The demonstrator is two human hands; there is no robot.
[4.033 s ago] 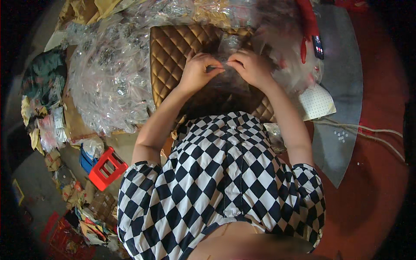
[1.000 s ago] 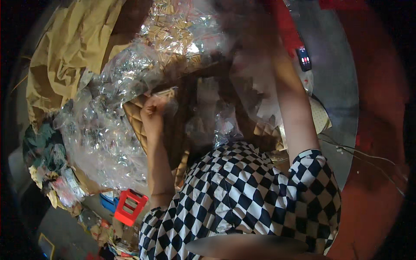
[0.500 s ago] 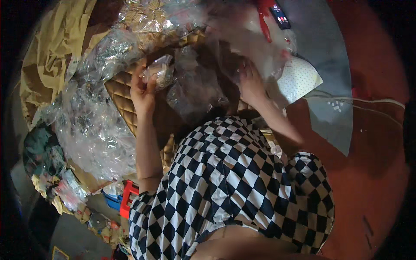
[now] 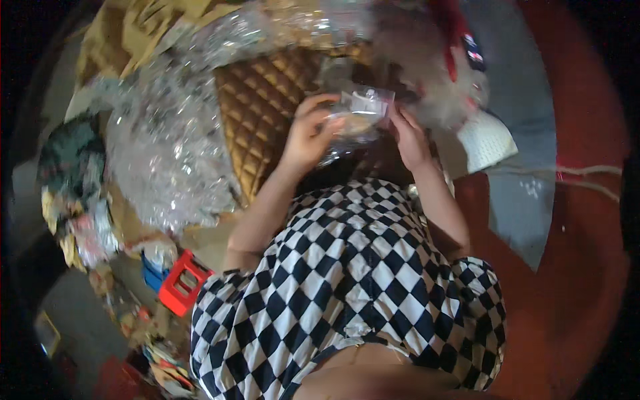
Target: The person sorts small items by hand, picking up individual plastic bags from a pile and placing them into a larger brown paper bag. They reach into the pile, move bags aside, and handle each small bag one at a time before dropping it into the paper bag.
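Note:
A small clear plastic bag [image 4: 369,103] with pale contents, too blurred to name, is held up between my hands. My left hand [image 4: 309,139] pinches its left side, fingers curled around the contents. At the bag's right edge, the fingers of my right hand [image 4: 413,140] grip the plastic. Beneath lies a brown quilted cloth [image 4: 257,110], spread before my lap and partly hidden by my hands and arms. More clear plastic shows just beyond the held bag.
Shiny clear plastic bags [image 4: 157,153] are heaped at the left, near brown paper [image 4: 137,33]. A red plastic stool [image 4: 181,285] stands lower left. At the right lie a phone [image 4: 474,53], a white dotted sheet [image 4: 487,141], a grey mat [image 4: 523,93] and a pale cord [image 4: 587,170].
My left hand has carried the small bag rightward to the middle. My right hand has come off the plastic beside it and taken the bag's right edge. The whole view has shifted slightly.

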